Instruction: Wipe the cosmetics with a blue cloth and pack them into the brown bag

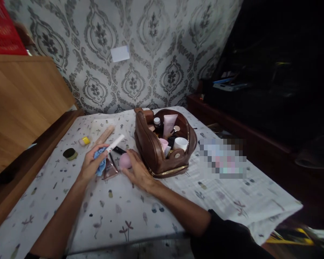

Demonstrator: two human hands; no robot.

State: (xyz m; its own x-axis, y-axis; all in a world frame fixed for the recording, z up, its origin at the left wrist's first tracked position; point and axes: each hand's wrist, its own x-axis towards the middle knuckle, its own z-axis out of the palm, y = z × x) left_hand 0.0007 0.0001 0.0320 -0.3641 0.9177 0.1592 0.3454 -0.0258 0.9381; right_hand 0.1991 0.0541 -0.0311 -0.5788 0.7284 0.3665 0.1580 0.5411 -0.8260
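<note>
My left hand (91,166) is closed round a crumpled blue fabric piece (99,162), which looks like a scrunchie, and a slim white tube (115,143). Just right of it, my right hand (139,172) has its thumb and fingers round a pink ball (125,160), low over the cloth. Between the hands lie a black tube (120,150) and a small brownish see-through pouch (111,171). Against my right hand's far side stands an open brown cosmetic bag (148,151). It holds a pink squeeze tube (170,123), a white jar (180,144) and a white-capped bottle (157,121).
On the patterned tablecloth (118,216), a dark round jar (70,154), a yellow-labelled small bottle (84,140) and a beige tube (106,135) lie to the left. A blurred-out item (224,158) is right of the bag. A wooden cabinet (27,108) borders the left side.
</note>
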